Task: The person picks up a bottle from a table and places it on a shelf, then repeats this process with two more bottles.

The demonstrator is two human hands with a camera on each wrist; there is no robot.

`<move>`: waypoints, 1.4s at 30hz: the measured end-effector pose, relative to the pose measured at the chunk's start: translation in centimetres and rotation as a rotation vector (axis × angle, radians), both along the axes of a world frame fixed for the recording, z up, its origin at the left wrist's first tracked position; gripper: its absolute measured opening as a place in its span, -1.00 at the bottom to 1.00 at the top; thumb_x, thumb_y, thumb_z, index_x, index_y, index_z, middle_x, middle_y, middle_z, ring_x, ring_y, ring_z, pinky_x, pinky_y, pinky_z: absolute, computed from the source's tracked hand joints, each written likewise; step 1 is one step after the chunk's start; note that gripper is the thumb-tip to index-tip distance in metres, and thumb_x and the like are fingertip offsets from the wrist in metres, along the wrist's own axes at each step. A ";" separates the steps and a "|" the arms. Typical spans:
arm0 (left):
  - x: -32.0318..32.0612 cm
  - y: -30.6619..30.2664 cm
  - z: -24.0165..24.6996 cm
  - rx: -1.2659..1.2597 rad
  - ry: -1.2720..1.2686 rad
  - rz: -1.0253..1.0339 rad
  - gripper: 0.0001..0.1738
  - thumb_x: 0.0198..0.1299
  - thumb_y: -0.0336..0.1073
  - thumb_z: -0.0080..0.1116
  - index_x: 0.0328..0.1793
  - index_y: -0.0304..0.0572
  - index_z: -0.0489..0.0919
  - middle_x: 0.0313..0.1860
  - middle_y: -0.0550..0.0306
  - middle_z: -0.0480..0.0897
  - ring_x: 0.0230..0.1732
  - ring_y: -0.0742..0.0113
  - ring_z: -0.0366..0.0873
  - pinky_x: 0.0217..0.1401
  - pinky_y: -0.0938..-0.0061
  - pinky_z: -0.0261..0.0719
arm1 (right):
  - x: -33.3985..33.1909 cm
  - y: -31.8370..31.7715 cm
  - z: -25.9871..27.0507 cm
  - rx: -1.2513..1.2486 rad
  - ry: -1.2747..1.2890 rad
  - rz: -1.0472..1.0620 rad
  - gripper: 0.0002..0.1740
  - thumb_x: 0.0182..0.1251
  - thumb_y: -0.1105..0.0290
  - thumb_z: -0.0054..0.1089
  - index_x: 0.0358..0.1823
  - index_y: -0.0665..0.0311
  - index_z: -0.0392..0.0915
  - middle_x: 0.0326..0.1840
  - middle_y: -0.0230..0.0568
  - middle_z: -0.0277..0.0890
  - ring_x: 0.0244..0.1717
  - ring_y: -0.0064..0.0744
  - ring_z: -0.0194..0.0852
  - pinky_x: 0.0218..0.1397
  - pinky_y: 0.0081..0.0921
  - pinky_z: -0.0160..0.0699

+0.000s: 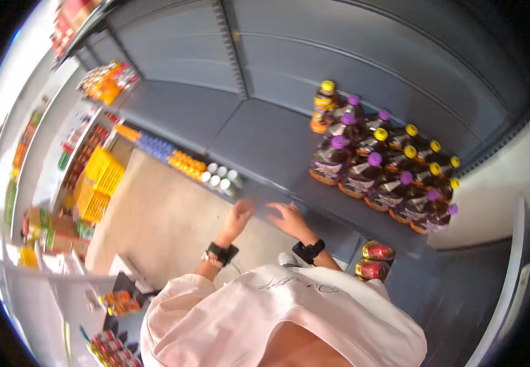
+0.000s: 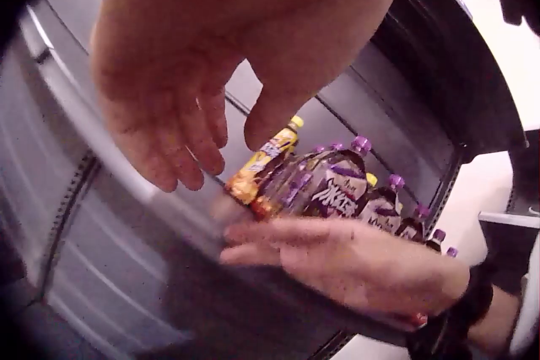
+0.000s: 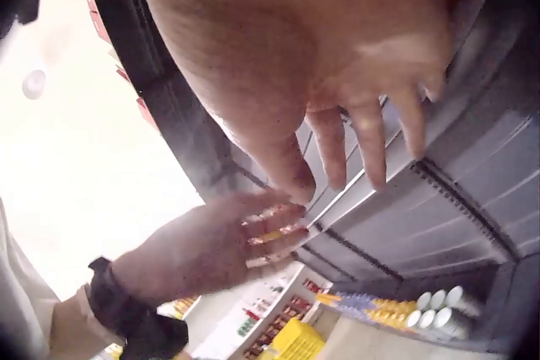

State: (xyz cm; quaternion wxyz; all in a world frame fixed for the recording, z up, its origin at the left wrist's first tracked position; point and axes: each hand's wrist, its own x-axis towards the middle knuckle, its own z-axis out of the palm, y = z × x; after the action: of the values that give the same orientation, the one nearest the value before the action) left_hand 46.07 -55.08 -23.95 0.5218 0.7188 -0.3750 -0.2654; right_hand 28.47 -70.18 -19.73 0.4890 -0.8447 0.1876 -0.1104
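My left hand (image 1: 238,219) and right hand (image 1: 290,221) are held in front of my body at the front of the grey shelf (image 1: 259,137), a small gap between them. Both are empty, fingers extended. In the left wrist view the left palm (image 2: 245,48) hangs above the right hand (image 2: 354,263). Dark drink bottles (image 1: 358,174) with purple and yellow caps stand in close rows on the shelf, to the right of my hands. A yellow-orange bottle (image 1: 323,107) stands at their back left corner. In the right wrist view the right hand's fingers point down, spread slightly.
White-topped cans (image 1: 221,178) and orange items (image 1: 186,164) line a lower level left of my hands. Red-gold packs (image 1: 375,260) lie low on the right. Orange packs (image 1: 109,82) sit at the shelf's far left. Yellow crates (image 1: 101,177) stand across the floor by another shelf.
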 end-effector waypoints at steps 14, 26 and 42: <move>-25.6 31.3 4.1 0.262 0.134 0.853 -0.62 0.31 -0.23 0.23 0.19 -0.21 0.57 -0.06 -0.02 0.72 -0.08 0.16 0.71 0.03 0.36 0.65 | 1.7 26.4 -3.8 0.023 0.296 1.160 -0.52 0.39 0.12 0.22 0.22 0.24 0.51 0.15 -0.04 0.61 0.20 -0.14 0.58 0.22 -0.30 0.52; -46.2 49.9 1.1 0.159 0.197 1.364 -0.62 0.31 -0.17 0.21 0.19 -0.13 0.61 -0.01 -0.06 0.72 -0.01 0.06 0.70 0.02 0.30 0.62 | -13.2 52.5 -5.0 0.148 0.217 1.701 -0.57 0.39 0.18 0.21 0.16 0.27 0.54 0.06 -0.02 0.65 0.08 -0.12 0.63 0.13 -0.29 0.57; -51.3 62.5 -1.8 0.112 0.269 1.571 -0.59 0.36 -0.21 0.20 0.22 -0.30 0.54 0.00 -0.07 0.71 -0.05 0.19 0.70 0.05 0.38 0.62 | -15.4 70.0 -5.7 -0.107 0.346 1.967 -0.60 0.42 0.19 0.16 0.14 0.30 0.55 -0.05 -0.04 0.69 -0.03 -0.14 0.66 0.05 -0.31 0.58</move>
State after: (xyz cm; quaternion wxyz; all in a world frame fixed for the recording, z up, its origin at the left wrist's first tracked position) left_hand -5.22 7.43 -25.79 0.5602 0.7598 0.3209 0.0769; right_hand 13.06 -0.18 -25.41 0.2903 -0.6497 -0.5315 0.4596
